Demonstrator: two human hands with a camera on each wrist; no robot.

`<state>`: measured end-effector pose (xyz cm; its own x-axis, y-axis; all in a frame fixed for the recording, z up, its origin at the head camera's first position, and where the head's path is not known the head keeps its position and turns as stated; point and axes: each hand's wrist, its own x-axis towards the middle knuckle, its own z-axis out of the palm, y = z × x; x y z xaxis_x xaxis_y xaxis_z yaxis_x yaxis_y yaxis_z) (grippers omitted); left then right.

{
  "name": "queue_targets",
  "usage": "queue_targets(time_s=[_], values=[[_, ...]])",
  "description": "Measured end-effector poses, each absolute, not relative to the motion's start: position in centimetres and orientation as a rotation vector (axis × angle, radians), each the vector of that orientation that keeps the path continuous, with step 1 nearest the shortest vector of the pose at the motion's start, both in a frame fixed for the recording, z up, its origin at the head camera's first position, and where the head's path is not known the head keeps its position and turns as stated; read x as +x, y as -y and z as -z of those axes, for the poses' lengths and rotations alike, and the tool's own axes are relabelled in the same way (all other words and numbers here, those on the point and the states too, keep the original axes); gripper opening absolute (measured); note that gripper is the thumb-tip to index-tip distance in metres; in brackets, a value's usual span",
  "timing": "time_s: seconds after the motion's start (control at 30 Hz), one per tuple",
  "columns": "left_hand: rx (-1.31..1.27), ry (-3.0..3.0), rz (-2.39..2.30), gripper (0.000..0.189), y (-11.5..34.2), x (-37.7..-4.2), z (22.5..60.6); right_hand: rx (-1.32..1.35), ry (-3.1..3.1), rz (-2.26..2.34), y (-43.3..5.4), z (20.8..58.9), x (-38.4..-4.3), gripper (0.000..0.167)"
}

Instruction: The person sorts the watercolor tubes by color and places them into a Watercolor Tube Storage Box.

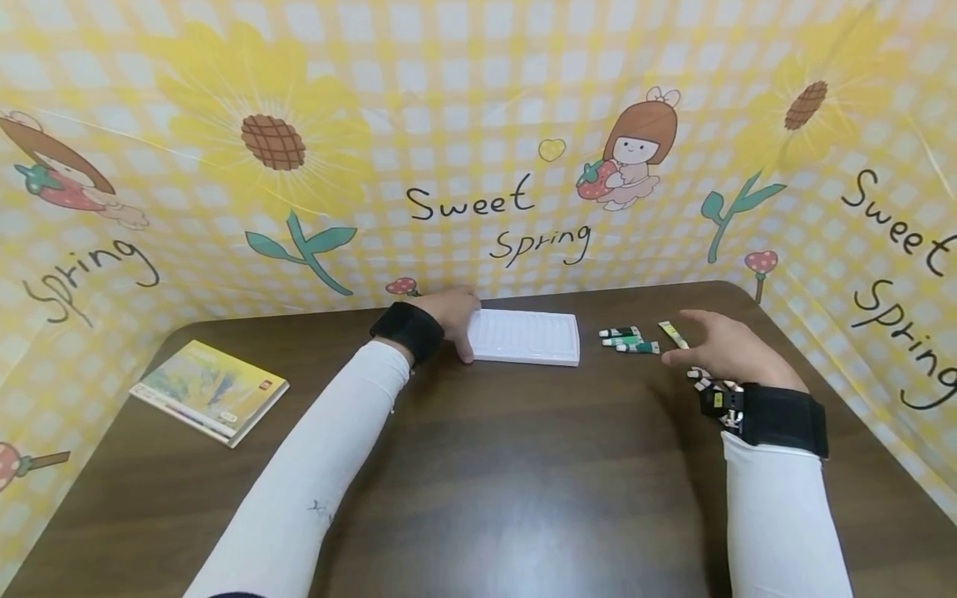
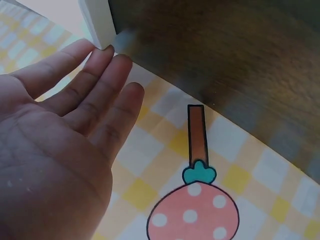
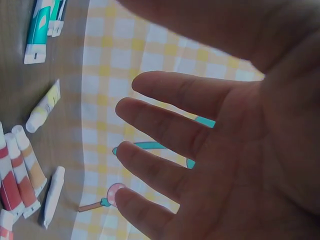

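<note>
A white plastic tray with ridged slots lies flat near the back of the table. My left hand is at its left end, thumb on the near side; in the left wrist view the fingers extend, with fingertips at the tray corner. My right hand hovers at the right with fingers spread, nothing in it. Closest to it is a small yellow paint tube. Several green paint tubes lie between it and the tray. In the right wrist view, red and orange paint tubes lie beside a white tube.
A flat yellow box with a printed cover lies at the left of the brown table. Yellow checked cloth with printed flowers and lettering stands as a wall behind and along both sides.
</note>
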<state>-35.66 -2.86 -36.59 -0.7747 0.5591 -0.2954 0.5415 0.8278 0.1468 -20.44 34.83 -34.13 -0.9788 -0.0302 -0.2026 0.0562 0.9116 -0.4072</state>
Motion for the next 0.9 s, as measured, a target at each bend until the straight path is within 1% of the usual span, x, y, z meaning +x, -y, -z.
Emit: queue_targets(time_s=[0.2, 0.3, 0.37, 0.53, 0.63, 0.73, 0.9], values=[[0.862, -2.679, -0.034, 0.081, 3.7, -35.5, 36.8, 0.085, -2.867, 0.687, -35.8, 33.9, -20.3, 0.085], [0.878, -2.677, -0.052, 0.084, 4.4, -35.1, 37.2, 0.064, -2.893, 0.681, -36.0, 34.1, -20.3, 0.079], [0.886, -2.669, -0.091, 0.087, 5.2, -34.8, 37.5, 0.04, -2.907, 0.677, -35.7, 34.4, -20.5, 0.072], [0.86, -2.656, -0.18, 0.094, 7.2, -33.8, 37.9, -0.095, -2.973, 0.674, -33.6, 35.3, -21.7, 0.049], [0.857, -2.673, -0.174, 0.094, 8.1, -33.2, 38.0, -0.143, -2.987, 0.677, -32.2, 36.0, -22.5, 0.039], [0.877, -2.681, -0.153, 0.094, 8.6, -32.6, 38.0, -0.147, -2.991, 0.628, -31.5, 36.7, -23.0, 0.035], [0.865, -2.681, -0.124, 0.093, 8.9, -31.6, 37.9, -0.105, -2.968, 0.556, -31.3, 37.4, -23.1, 0.034]])
